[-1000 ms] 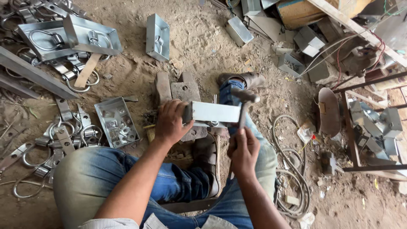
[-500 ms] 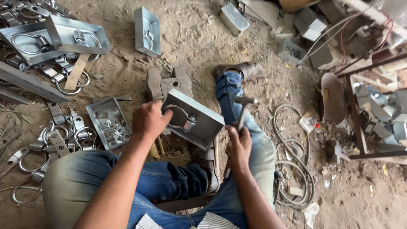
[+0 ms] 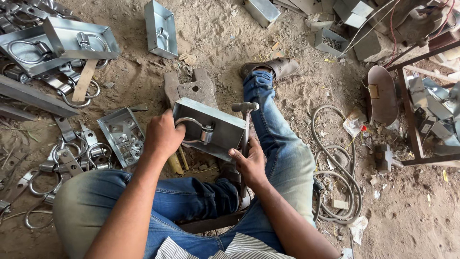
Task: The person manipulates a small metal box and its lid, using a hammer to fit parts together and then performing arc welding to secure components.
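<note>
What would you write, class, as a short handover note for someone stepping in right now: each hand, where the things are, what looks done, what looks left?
Left hand: grip on the left edge of the metal box, tilted over the anvil block, its curved handle facing up.
Right hand: grip on the hammer, head up beside the box.
Done: handle looks fitted in the box; similar boxes lie on the ground.
Left: loose handle parts lie at left, unfitted.

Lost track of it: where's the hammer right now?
In the head view, the hammer stands upright in the right hand, just right of the metal box.
</note>
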